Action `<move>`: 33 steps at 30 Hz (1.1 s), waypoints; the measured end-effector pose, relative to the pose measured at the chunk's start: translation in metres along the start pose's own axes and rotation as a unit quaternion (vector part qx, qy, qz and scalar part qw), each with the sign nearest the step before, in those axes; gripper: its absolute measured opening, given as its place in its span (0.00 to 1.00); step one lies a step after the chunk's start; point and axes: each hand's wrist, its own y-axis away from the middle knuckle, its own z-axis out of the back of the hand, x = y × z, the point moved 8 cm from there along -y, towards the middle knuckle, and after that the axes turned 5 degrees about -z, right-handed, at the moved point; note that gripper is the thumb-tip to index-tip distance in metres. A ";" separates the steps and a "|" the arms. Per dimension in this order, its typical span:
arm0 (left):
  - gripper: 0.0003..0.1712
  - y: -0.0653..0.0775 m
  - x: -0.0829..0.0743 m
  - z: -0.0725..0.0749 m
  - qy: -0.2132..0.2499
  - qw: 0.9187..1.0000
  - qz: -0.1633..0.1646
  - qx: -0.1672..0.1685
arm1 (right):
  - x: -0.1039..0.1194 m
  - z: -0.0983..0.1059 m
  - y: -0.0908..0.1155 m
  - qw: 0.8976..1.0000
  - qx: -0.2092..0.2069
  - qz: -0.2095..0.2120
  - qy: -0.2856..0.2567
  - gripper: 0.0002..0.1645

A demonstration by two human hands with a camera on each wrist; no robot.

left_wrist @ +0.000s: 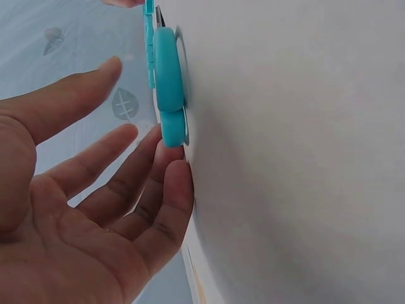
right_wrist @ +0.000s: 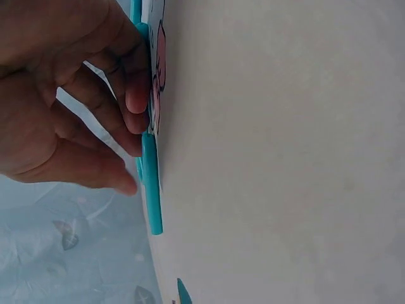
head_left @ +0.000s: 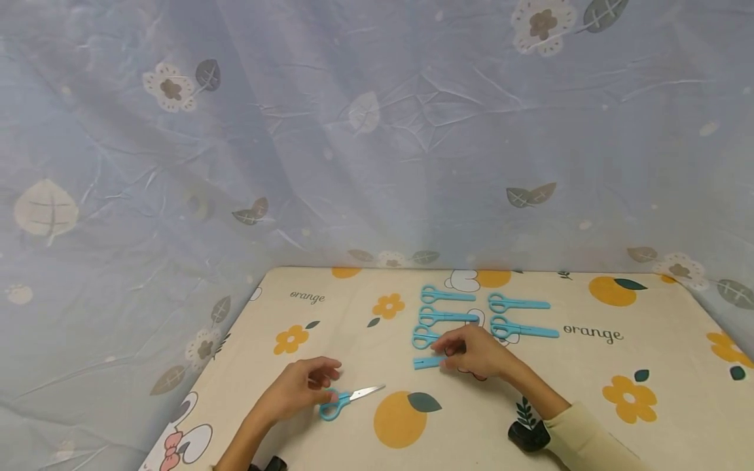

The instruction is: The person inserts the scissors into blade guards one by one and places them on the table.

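A pair of bare-bladed scissors [head_left: 336,409] with light blue handles lies on the tablecloth, its silver tips aimed right. My left hand [head_left: 303,390] is beside the handles; in the left wrist view its thumb is spread away from the blue handle [left_wrist: 168,69] and the fingers bend loosely near it. A flat blue scissors sheath [head_left: 427,362] rests farther right. Over its right end is my right hand [head_left: 480,353], covering that part in the head view. In the right wrist view the fingertips are right at the sheath [right_wrist: 152,196], the thumb a little apart from it.
Beyond the right hand lie several sheathed blue scissors in two columns, such as one pair [head_left: 448,316] at left and another [head_left: 524,328] at right. The right hand partly hides the nearest scissors [head_left: 423,337]. A patterned curtain [head_left: 377,163] hangs behind the table.
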 end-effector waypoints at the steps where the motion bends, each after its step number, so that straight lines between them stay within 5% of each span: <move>1: 0.30 0.001 0.001 0.000 0.000 1.000 0.001 0.000 | 0.001 -0.001 0.000 1.000 0.000 0.009 0.005 0.16; 8: 0.33 0.001 0.002 -0.003 -0.010 1.000 0.016 0.009 | 0.008 -0.003 0.001 0.999 -0.001 0.030 0.025 0.16; 16: 0.34 0.001 0.000 -0.005 -0.038 0.999 -0.006 0.016 | 0.007 -0.007 0.000 0.999 0.005 0.017 0.029 0.16; 33: 0.23 0.002 -0.004 -0.013 -0.091 0.996 -0.008 0.020 | 0.013 -0.008 0.001 0.999 -0.001 0.026 0.043 0.17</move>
